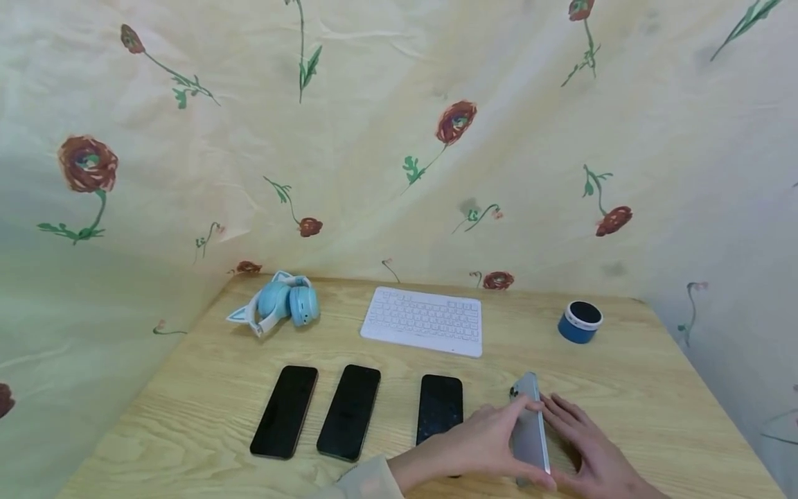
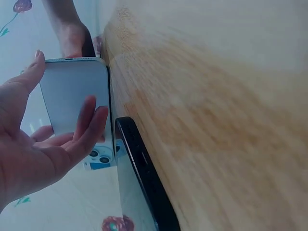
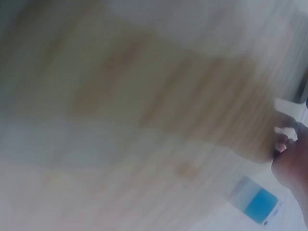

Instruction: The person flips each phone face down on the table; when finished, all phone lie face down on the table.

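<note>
In the head view, my left hand (image 1: pixel 483 440) grips a silver smartphone (image 1: pixel 530 436), thumb at its near end and fingers at its far end. The phone stands tilted on a long edge, its camera-bearing back facing left. My right hand (image 1: pixel 589 447) is on the phone's other side, thumb at the near end and fingertips by the far end; part of its hold is hidden. Beside the left wrist lies a black phone (image 1: pixel 439 405), partly covered by the forearm. The left wrist view shows the phone's pale back (image 2: pixel 72 91) behind my fingers.
Two more black phones, one on the left (image 1: pixel 285 412) and one nearer the middle (image 1: pixel 349 412), lie on the wooden table (image 1: pixel 187 416). Blue cat-ear headphones (image 1: pixel 280 303), a white keyboard (image 1: pixel 424 321) and a round blue speaker (image 1: pixel 580 322) stand along the back, before a flowered cloth (image 1: pixel 374 138).
</note>
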### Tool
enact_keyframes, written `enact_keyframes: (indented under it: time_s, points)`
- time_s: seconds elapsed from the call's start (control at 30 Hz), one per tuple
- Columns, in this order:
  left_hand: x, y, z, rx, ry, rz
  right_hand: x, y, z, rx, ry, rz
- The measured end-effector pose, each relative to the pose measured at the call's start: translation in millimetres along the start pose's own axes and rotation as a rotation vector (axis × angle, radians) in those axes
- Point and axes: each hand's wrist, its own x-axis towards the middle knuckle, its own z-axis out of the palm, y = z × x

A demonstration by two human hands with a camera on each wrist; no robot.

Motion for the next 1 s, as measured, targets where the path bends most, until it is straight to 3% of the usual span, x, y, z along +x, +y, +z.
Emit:
enact_keyframes:
  time_s: [0.17,0.5,0.83,1.0]
  points:
    - [0.0,-2.1,0.9,-0.054,-0.008,0.025,-2.5,0,6,-0.062,0.031,-0.049]
    - [-3.4,0.9,-5.0,-0.137,-0.051,0.020,-0.6,-4,7,-0.090,0.009,-0.030]
    - [-7.9,-6.1,-10.4,-0.140,-0.123,0.073,0.2,-8,12,-0.149,-0.044,0.066]
    - [-8.2,-10.1,-9.6,-0.311,-0.215,0.111,0.8,-10,13,-0.167,-0.025,0.049]
